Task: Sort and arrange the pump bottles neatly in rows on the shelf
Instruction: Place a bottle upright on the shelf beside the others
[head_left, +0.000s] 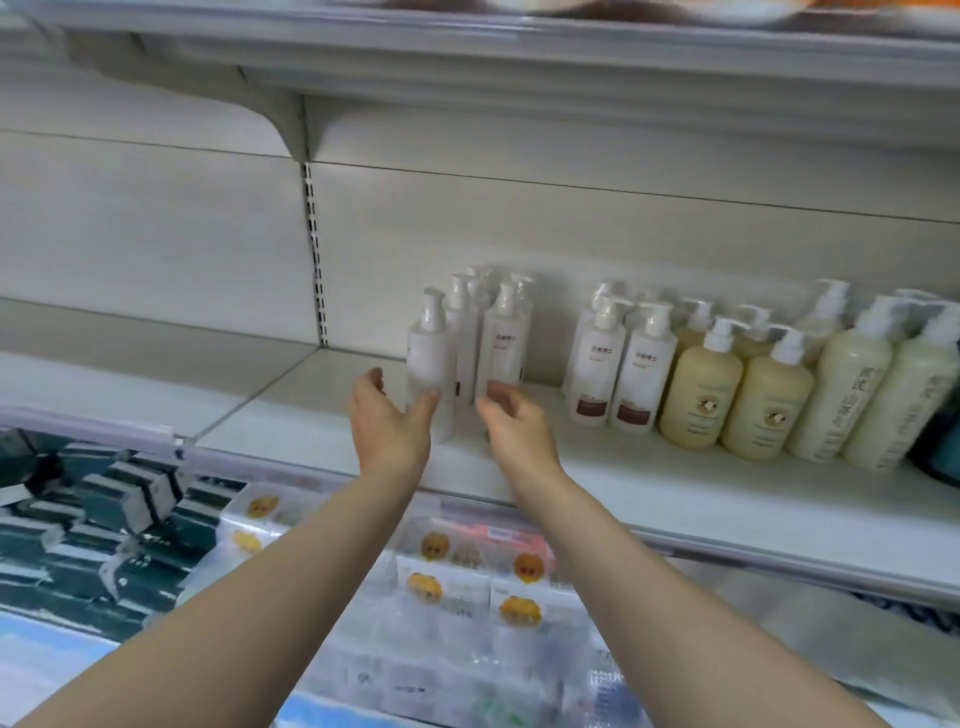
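Left hand (387, 415) touches the front white bottle (430, 364) on the shelf (649, 483), grip loose; right hand (511, 415) beside it, fingers curled, gripping nothing.

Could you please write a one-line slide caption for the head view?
Both hands, left and right, reach for slim white pump bottles on the shelf.

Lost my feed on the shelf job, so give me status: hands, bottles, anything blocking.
Left hand open, thumb touching front slim white bottle. Right hand loosely curled, empty. Cream bottles rowed at right. Nothing blocking.
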